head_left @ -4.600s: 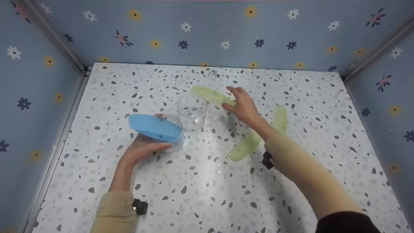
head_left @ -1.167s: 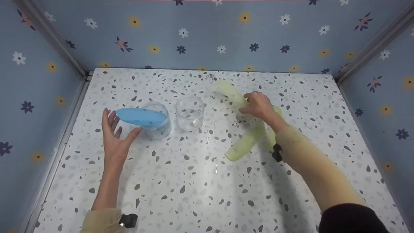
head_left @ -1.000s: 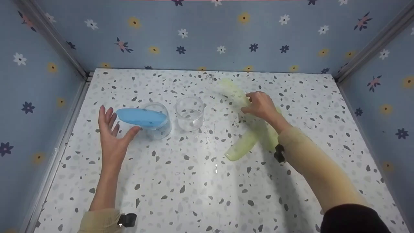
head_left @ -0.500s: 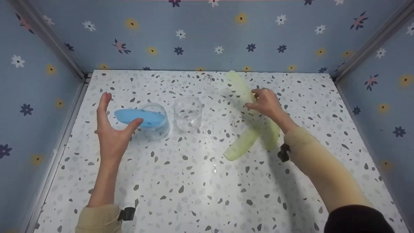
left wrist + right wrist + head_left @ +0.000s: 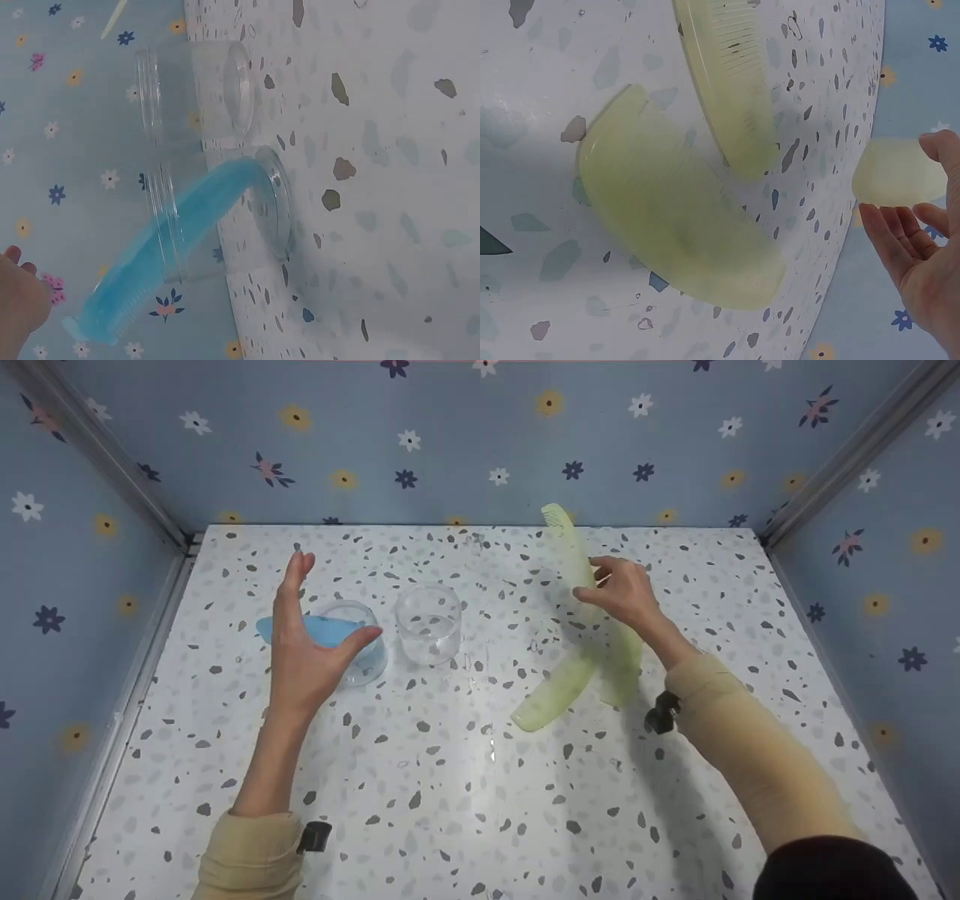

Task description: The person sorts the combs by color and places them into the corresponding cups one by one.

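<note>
My left hand (image 5: pixel 319 622) hovers open above the table, fingers straight, in front of a blue comb (image 5: pixel 328 630) that leans in a clear glass jar (image 5: pixel 369 654); it holds nothing. In the left wrist view the blue comb (image 5: pixel 161 251) sticks out of that jar (image 5: pixel 266 206), with my fingertips (image 5: pixel 16 296) apart from it. My right hand (image 5: pixel 604 585) pinches a pale green comb (image 5: pixel 570 551) and holds it tilted up off the table. The right wrist view shows that comb's end (image 5: pixel 896 180) between thumb and fingers.
A second clear jar (image 5: pixel 429 624) stands just right of the first one. Two more pale green combs (image 5: pixel 551 701) (image 5: pixel 624 671) lie crossed on the speckled table (image 5: pixel 465 795) under my right forearm. Flowered blue walls (image 5: pixel 450 442) close the back and both sides.
My left hand let go of the blue comb's jar, rose and drifted right with fingers spread. My right hand took one green comb and lifted it off the table, tilting it up.
</note>
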The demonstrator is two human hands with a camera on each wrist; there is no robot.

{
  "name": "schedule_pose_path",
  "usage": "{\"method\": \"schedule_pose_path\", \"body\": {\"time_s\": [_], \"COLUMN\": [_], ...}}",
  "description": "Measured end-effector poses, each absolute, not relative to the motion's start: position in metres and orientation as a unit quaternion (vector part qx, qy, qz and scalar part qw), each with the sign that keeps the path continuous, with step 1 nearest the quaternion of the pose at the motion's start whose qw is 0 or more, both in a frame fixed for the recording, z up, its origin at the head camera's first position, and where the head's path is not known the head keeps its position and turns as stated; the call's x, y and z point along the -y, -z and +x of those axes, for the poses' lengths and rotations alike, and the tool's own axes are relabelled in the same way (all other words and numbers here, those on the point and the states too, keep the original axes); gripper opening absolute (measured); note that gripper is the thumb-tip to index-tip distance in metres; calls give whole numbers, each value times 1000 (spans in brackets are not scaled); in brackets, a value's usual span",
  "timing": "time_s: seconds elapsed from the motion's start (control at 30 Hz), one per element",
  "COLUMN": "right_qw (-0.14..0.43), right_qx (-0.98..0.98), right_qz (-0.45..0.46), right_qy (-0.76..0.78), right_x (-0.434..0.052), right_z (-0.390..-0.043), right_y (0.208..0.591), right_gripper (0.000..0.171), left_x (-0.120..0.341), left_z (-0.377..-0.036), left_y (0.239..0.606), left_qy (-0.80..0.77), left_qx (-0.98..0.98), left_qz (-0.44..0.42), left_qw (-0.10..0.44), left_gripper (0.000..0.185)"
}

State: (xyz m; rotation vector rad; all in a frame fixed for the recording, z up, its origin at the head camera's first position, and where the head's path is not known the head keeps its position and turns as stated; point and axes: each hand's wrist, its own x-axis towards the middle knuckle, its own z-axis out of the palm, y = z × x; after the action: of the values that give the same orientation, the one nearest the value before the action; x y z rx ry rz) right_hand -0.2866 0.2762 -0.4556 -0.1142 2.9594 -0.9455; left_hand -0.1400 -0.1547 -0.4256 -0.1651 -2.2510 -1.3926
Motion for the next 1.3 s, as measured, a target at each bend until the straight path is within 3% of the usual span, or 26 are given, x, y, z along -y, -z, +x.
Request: {"method": "schedule_pose_path", "body": {"time_s": [0.7,1.13,1.3], "right_qw": [-8,-26,-32], "right_qx": [-925,-906,-899], "right_qz": [-14,9,12], "right_qy": [379,422,436], "right_x": [-293,-292,-290], "right_z": [-275,-266,-264], "right_y": [446,441,437], "right_gripper": [78,73,72], "left_x": [108,90,84], "left_z": [-169,-174,-178], "left_y": [462,476,481], "left_qy": [537,513,506], "left_qx": [826,854,860], "left_qz": [-78,-55,-40], "left_qw": [152,59,48], "left_gripper": [113,121,122]}}
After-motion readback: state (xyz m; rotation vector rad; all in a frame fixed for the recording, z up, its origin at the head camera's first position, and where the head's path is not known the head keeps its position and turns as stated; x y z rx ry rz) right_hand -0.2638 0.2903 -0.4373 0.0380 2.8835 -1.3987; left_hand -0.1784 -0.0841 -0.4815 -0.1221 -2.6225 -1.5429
